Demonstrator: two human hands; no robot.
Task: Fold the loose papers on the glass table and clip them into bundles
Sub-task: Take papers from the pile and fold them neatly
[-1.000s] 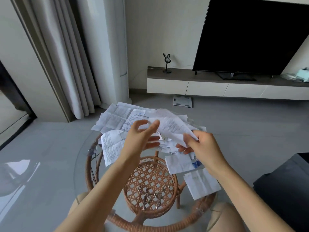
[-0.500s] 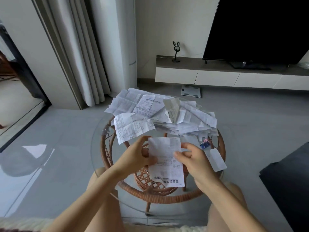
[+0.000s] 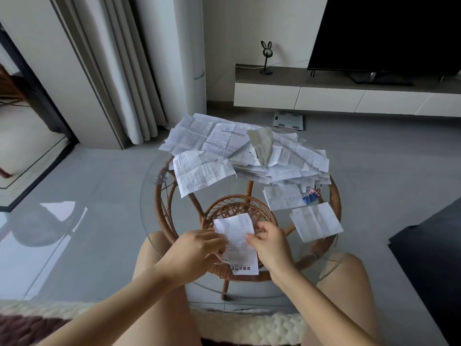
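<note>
A printed white slip of paper (image 3: 237,236) lies over the near part of the round glass table (image 3: 149,196). My left hand (image 3: 197,248) pinches its left edge and my right hand (image 3: 270,243) holds its right edge with curled fingers. A big heap of loose papers (image 3: 249,153) covers the far half of the table. Two folded papers (image 3: 315,221) lie at the right, one partly under the heap's edge. Beside them sits a small cluster of blue and pink binder clips (image 3: 311,194).
A rattan frame with a woven lower shelf (image 3: 234,208) shows through the glass. My bare knees flank the table's near edge. A dark rug (image 3: 429,250) lies right, a bathroom scale (image 3: 289,120) on the floor behind, a TV cabinet (image 3: 349,96) beyond.
Both hands brought one slip from above the heap down toward me, to the near edge of the table. The view tilted down and the hands now grip the slip's sides.
</note>
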